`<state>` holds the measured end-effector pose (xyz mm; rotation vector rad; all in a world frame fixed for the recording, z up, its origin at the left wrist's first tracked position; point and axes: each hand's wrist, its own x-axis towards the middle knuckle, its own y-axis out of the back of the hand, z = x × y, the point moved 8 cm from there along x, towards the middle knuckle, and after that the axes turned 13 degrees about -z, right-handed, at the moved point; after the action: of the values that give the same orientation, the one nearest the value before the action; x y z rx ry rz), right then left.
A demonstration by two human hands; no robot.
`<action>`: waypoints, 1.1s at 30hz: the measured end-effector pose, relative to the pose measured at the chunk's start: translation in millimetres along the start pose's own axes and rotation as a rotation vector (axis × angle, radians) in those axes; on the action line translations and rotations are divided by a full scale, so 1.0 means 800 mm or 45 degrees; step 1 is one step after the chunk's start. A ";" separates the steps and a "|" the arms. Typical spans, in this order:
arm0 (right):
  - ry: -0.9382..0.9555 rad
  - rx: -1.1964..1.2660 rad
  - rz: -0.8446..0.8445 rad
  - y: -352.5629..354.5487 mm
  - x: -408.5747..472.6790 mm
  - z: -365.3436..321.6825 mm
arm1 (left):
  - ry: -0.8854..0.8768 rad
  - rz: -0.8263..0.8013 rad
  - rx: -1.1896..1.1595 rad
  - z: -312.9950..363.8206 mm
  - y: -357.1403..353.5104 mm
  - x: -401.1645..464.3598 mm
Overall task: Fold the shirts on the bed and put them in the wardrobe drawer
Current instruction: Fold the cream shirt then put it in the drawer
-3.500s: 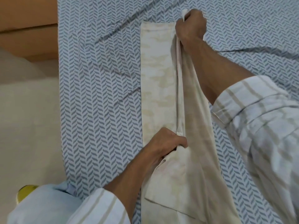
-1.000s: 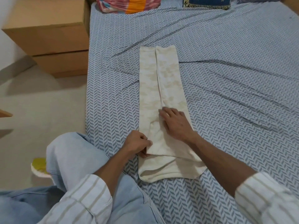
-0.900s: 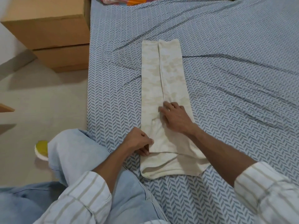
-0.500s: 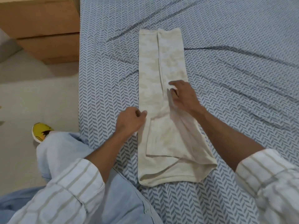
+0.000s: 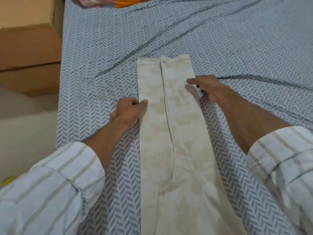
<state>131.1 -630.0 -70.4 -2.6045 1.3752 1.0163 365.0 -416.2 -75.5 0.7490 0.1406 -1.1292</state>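
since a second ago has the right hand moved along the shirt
Yes. The right hand left the middle seam near the hem and now grips the shirt at its right edge, nearer the far end.

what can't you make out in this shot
Head view only:
- Near end of the cream shirt: cut off by the bottom edge.
- Right hand fingertips: tucked under the shirt's edge.
- Bright cloth: cut off by the top edge.
- Wardrobe drawer: out of frame.

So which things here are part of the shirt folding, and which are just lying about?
Part of the job:
- cream shirt, folded into a long strip
- left hand, at its left edge
- right hand, at its right edge
- bed

Lying about:
- colourful cloth
- brown cabinet
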 end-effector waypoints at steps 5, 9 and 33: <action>-0.092 -0.049 0.051 0.022 0.064 -0.022 | 0.033 0.071 -0.185 0.036 0.021 0.102; -0.082 0.054 -0.034 0.029 0.092 -0.033 | 0.045 0.084 -0.293 0.057 0.036 0.149; 0.036 0.091 0.010 0.033 0.142 -0.050 | -0.013 0.082 -0.547 0.080 0.051 0.197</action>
<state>178.0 -740.8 -95.3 -2.5741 1.4013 0.9168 453.5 -566.6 -81.0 0.3623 0.3369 -0.9961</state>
